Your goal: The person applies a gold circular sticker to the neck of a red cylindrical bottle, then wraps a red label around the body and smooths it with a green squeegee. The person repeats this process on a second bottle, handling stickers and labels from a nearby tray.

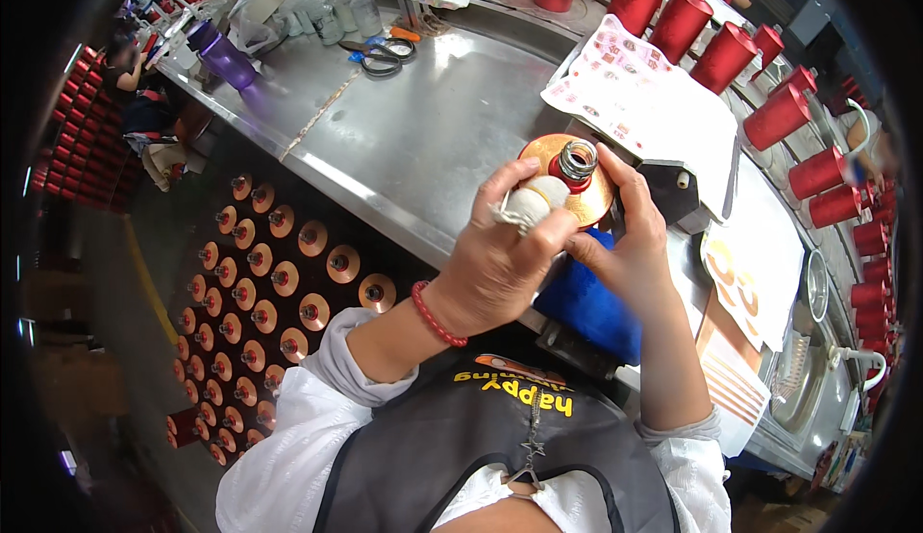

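Note:
Between my hands is a bottle (598, 197) with a gold shoulder, a red collar and a bare threaded neck that points up toward me. My left hand (486, 269) grips it from the left; a white cloth wrap (535, 202) covers one of its fingers and rests by the collar. On the other side my right hand (635, 245) curls round the rim, its thumb low and its fingers along the far edge. The bottle's body is mostly hidden below the shoulder and my hands. Just under them lies a blue cloth (598, 307) at the table's edge.
A metal table (413, 139) spans ahead, with black scissors (386, 56) and a purple drinking bottle (223, 57). A sticker sheet (625, 67) lies to the right. Red bottles (723, 57) line a curved conveyor beyond. Gold-topped bottles (286, 279) stand in rows at lower left.

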Available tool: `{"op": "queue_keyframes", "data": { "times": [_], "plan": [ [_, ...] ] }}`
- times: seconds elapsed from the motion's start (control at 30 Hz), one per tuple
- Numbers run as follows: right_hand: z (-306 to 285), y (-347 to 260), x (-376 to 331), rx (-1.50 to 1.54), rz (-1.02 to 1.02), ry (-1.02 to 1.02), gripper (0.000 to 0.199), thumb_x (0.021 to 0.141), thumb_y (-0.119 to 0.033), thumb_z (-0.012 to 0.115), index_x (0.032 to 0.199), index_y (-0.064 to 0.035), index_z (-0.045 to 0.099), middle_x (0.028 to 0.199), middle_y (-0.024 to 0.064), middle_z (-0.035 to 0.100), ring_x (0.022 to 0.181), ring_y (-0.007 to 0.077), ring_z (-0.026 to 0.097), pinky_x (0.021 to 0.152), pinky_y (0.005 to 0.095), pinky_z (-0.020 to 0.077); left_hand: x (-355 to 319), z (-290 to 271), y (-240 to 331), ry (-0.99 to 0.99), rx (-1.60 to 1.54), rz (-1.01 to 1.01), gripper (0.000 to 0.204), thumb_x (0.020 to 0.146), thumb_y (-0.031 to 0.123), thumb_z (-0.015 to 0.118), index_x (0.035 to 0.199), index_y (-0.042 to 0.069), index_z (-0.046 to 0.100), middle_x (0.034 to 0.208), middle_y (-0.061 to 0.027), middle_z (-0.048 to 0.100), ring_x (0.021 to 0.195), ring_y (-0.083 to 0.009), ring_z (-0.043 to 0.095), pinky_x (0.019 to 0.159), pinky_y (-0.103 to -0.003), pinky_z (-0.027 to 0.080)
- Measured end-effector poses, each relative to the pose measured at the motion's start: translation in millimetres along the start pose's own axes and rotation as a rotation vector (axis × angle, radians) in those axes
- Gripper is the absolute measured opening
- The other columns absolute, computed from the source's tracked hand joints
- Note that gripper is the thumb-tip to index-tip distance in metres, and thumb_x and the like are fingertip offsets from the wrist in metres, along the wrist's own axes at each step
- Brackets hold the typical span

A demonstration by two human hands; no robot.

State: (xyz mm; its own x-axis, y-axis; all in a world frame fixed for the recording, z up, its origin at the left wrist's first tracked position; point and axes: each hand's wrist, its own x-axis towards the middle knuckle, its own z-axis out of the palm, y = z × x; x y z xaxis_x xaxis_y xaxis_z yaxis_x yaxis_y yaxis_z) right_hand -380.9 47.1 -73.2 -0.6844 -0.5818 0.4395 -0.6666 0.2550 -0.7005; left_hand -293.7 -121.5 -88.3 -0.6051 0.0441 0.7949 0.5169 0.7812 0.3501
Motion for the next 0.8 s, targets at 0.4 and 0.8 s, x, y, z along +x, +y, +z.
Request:
{"op": "queue_keyframes", "data": {
  "times": [0.4,0.8],
  "plan": [
    [5,-3,-4,-0.063,-0.061,0.076,0.085,0.067,-0.016,0.089,0.139,0.0019,0.048,0.129,0.0193,0.058,0.119,0.0357,0.056,0.101,0.0424,0.0464,-4,-5,-5,0.057,-0.142,-0.068,0.035,0.088,-0.003,0.064,0.119,0.009,0.054,0.119,-0.0157,0.059,0.122,-0.0445,0.053,0.098,-0.049,0.046],
    [9,-5,-7,-0.086,-0.085,0.112,0.078,0.068,-0.008,0.082,0.137,0.0029,0.048,0.129,0.0214,0.057,0.118,0.0385,0.055,0.101,0.0444,0.046,3,0,21,-0.04,0.1,0.022,0.041,0.082,0.001,0.066,0.12,0.011,0.053,0.124,-0.0148,0.056,0.13,-0.0487,0.044,0.105,-0.053,0.044]
  ]
}}
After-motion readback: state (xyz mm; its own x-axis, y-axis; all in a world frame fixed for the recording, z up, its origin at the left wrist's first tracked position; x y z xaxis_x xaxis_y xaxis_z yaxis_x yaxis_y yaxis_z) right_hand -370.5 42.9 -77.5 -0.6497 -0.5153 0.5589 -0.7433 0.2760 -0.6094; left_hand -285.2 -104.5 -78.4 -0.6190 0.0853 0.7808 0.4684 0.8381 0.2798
